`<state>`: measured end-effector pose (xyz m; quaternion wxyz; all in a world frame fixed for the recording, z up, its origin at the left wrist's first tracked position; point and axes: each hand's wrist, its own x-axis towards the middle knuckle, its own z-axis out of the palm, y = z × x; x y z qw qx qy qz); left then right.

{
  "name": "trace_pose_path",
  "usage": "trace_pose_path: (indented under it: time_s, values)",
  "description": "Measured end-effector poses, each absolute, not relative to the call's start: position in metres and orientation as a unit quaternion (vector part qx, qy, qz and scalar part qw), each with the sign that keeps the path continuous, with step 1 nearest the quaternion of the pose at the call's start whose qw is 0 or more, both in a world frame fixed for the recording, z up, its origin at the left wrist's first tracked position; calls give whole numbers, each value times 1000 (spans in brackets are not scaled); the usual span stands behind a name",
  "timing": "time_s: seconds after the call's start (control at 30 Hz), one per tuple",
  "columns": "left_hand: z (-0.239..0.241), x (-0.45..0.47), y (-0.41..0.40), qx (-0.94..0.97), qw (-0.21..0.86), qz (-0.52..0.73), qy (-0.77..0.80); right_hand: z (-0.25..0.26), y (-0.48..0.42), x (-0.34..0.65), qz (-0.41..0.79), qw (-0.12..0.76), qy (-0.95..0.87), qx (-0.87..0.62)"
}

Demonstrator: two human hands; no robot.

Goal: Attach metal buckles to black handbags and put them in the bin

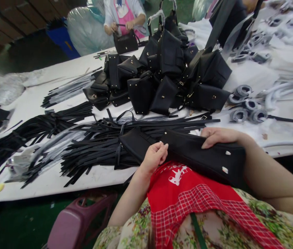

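Observation:
A black handbag (193,152) lies on its side against my red apron, with small feet or studs on its end, some of them whitish. My right hand (217,136) grips its upper edge, thumb on the near side and fingers behind. Close to a stud at the bag's left part, my left hand (157,154) is closed, thumb against curled fingers. Whatever it pinches is too small or hidden to make out. A black flap (136,143) extends left from the bag over a tied bundle of black straps (91,152).
Behind the straps rises a pile of black handbags (167,58). Wrapped coils (248,103) lie to the right, another strap bundle (32,131) to the left. Across the white table (104,180), a person in a pink apron (124,14) holds a bag. A purple stool (68,224) stands below.

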<state>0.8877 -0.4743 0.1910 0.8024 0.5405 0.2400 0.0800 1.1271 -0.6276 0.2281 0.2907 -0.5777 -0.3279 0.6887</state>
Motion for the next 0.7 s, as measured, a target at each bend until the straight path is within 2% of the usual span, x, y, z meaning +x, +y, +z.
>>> trace_pose_path:
  time_s: [0.13,0.3,0.43,0.53,0.7]
  values:
    - [200,884,-489,546,805,31,230,199,-603,1100,662,383,-296,-572]
    - [213,886,-498,568,793,-12,220,191,-589,1089,647,379,-359,-556]
    - [229,896,-499,640,736,-21,219,184,-588,1091,636,371,-380,-560]
    - [236,904,-501,685,698,-23,209,177,-589,1093,624,386,-388,-557]
    - [236,911,-505,700,694,-42,162,172,-591,1093,614,420,-396,-539]
